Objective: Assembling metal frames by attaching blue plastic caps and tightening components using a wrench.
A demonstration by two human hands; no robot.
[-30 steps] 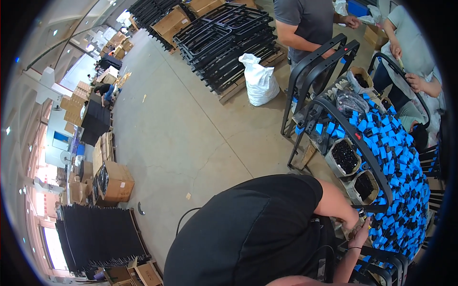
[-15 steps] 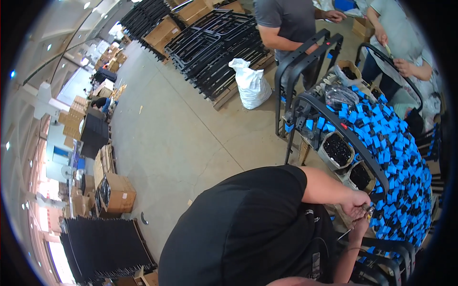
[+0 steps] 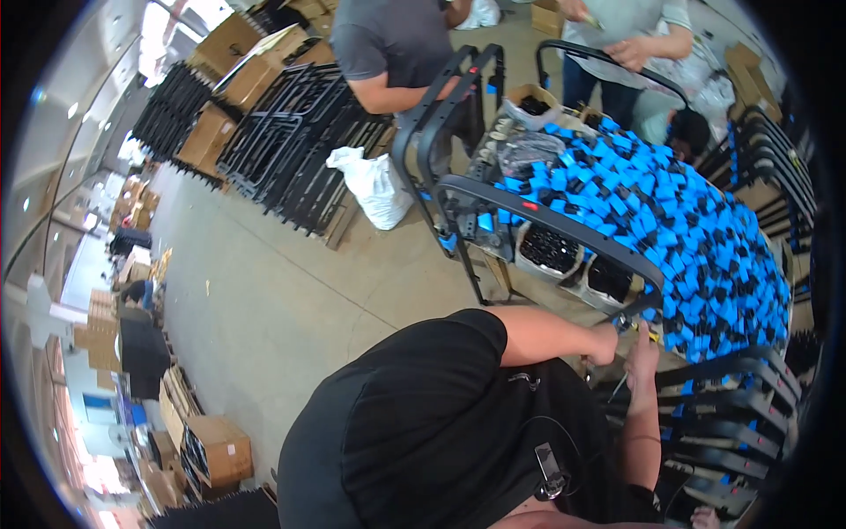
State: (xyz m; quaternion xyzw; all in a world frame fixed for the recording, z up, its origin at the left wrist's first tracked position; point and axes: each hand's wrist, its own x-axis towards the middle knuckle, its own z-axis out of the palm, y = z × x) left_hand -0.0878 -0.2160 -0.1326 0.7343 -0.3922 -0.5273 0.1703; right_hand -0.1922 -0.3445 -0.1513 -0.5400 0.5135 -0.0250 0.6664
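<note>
Brace the left hand, hold unclear, against the black frame, the right hand gripping a yellow tool.

Daylight glared white through the windows at left, and ceiling lamps flared. The floor was evenly lit, darker below the left edge of the desk. Beside its near edge, the left hand and right hand looked slightly soft. Fisheye distortion bent lines toward black corners.
</note>
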